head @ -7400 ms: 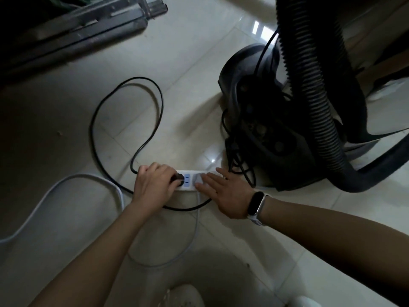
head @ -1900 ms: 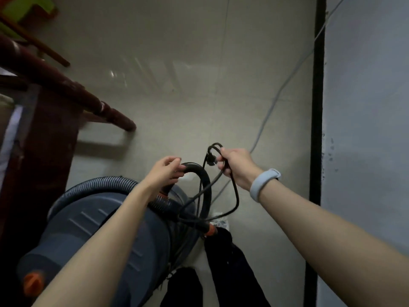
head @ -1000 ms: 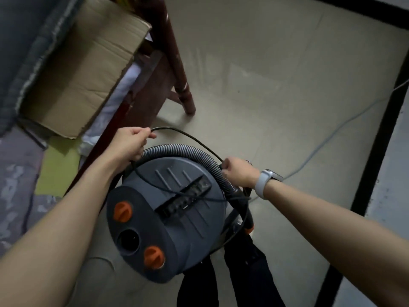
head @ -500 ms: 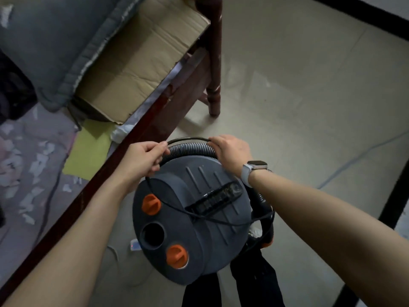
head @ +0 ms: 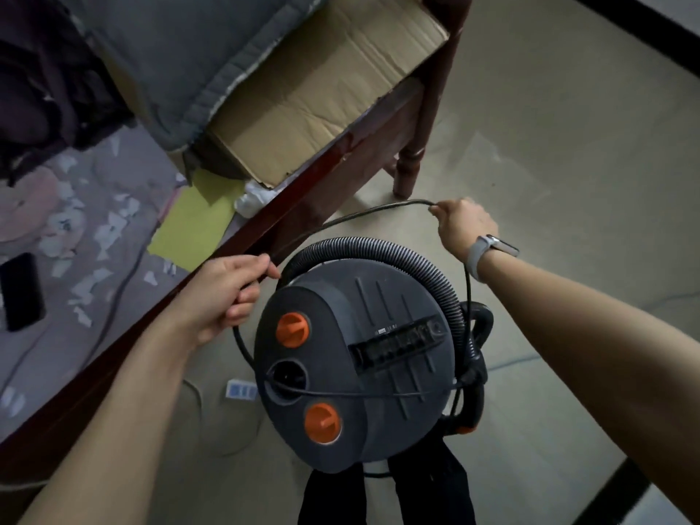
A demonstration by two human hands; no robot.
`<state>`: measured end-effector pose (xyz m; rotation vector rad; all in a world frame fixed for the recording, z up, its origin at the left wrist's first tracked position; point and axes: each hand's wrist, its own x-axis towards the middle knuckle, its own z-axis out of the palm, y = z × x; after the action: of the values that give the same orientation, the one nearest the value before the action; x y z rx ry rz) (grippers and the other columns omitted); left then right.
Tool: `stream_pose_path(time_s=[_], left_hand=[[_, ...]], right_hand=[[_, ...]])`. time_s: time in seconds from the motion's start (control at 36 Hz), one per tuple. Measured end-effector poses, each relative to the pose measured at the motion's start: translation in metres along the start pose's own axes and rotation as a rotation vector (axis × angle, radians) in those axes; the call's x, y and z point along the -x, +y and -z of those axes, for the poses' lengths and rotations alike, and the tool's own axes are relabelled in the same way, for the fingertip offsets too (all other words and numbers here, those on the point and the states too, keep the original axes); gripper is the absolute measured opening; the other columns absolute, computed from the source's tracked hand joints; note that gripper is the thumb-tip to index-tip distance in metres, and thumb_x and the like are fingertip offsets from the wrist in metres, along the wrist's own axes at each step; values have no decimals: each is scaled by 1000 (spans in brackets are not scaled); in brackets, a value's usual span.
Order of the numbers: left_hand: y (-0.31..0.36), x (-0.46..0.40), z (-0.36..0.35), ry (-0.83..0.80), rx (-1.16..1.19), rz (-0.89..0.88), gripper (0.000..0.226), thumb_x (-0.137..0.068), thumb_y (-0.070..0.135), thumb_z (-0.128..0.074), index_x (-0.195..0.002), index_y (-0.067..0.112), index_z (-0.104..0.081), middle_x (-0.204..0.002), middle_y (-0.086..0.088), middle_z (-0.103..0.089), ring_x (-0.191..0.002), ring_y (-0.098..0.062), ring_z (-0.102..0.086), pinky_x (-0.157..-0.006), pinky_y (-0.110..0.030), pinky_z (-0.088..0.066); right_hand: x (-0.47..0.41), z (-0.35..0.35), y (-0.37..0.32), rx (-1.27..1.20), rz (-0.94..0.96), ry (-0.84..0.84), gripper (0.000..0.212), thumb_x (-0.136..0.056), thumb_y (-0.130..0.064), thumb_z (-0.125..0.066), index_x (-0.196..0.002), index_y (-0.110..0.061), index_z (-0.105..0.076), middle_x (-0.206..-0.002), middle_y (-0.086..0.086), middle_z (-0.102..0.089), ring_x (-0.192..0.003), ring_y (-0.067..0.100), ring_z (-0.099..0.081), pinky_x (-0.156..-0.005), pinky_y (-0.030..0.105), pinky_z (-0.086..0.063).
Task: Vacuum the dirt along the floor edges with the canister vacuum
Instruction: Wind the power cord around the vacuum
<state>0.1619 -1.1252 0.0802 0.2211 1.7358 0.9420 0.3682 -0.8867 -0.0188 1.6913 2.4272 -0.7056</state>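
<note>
Beside a wooden bed (head: 288,206), the canister vacuum (head: 356,373) stands on the floor as the left hand (head: 223,293) and right hand (head: 464,227) each pinch its black cord (head: 371,212); slack looped across the lid could snag.

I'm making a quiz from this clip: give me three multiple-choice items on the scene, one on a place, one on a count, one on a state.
1. Where does the cardboard lie?
A. on the bed
B. on the floor
C. on the vacuum

2. How many orange knobs are on the vacuum top?
A. one
B. two
C. four

3. What does the right hand do?
A. hangs open
B. presses a knob
C. pinches the cord

Answers: 1 A, it rests on the bed by the grey cushion. 2 B, one knob above the round port, another below it. 3 C, its fingers close on the black cord.
</note>
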Motion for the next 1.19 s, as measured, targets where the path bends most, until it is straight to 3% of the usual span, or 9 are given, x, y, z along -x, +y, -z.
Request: stream_pose_path(time_s=[0.08, 0.19, 0.36, 0.72, 0.83, 0.92, 1.0, 1.08, 1.19], left_hand=[[-12, -14, 11, 289, -415, -206, 27, -99, 25, -50, -80, 11, -65, -46, 7, -46, -39, -10, -40, -46, -22, -32], [-35, -18, 28, 445, -933, -412, 22, -95, 24, -56, -99, 12, -74, -91, -11, -73, -86, -34, -64, -70, -37, -47], [-56, -11, 47, 602, -1175, -652, 13, -88, 16, -66, -88, 6, -75, -69, -18, -70, -56, -40, -63, -47, -38, -49], [-63, -40, 96, 735, -1233, -685, 17, -91, 20, -64, -82, 8, -72, -67, -18, -68, -49, -38, -59, -44, -33, -41], [-74, -34, 121, 756, -1129, -665, 24, -92, 28, -58, -90, 12, -75, -74, -18, -71, -59, -39, -63, -50, -38, -49], [-88, -30, 112, 672, -631, -356, 26, -95, 30, -58, -100, 8, -73, -85, -15, -71, -78, -34, -64, -66, -34, -46], [-106, -30, 98, 468, -133, -147, 20, -95, 24, -58, -96, 8, -70, -61, 1, -55, -51, -8, -48, -50, -19, -37], [-123, -28, 90, 315, 158, -74, 13, -96, 13, -55, -94, 9, -68, -55, 6, -45, -43, -6, -34, -39, -15, -26], [-134, -25, 84, 229, 216, -70, 19, -98, 10, -49, -96, 16, -66, -54, 8, -41, -39, -4, -28, -38, -16, -20]], right_hand=[[8, -11, -8, -5, 60, -66, 34, -102, -36, -41, -119, -19, -67, -117, 15, -61, -107, 37, -57, -79, 35, -42], [19, -25, -15, 24, 54, -106, 36, -103, -27, -40, -134, -21, -56, -123, 15, -56, -112, 37, -54, -84, 38, -44], [45, -43, -37, -92, 217, -186, 56, -98, -16, -45, -152, -17, -28, -147, 13, -39, -132, 33, -40, -100, 40, -40], [55, -87, -84, 152, 457, -297, 58, -102, -30, -35, -155, -26, -12, -161, 4, -19, -146, 26, -19, -117, 45, -21], [47, -94, -89, 223, 439, -433, 53, -104, -35, -29, -154, -33, -11, -161, 2, -18, -147, 25, -19, -118, 43, -19], [43, -101, -94, 234, 428, -403, 51, -104, -34, -30, -153, -33, -19, -157, 8, -28, -141, 32, -29, -115, 43, -25], [39, -103, -94, 230, 359, -382, 47, -103, -35, -35, -150, -32, -32, -150, 14, -36, -135, 37, -35, -112, 44, -31], [40, -105, -89, 269, 344, -323, 48, -102, -34, -39, -149, -29, -35, -142, 16, -39, -130, 38, -37, -108, 43, -35], [46, -107, -90, 289, 307, -288, 50, -100, -31, -41, -149, -28, -35, -134, 17, -41, -123, 39, -40, -104, 41, -37]])
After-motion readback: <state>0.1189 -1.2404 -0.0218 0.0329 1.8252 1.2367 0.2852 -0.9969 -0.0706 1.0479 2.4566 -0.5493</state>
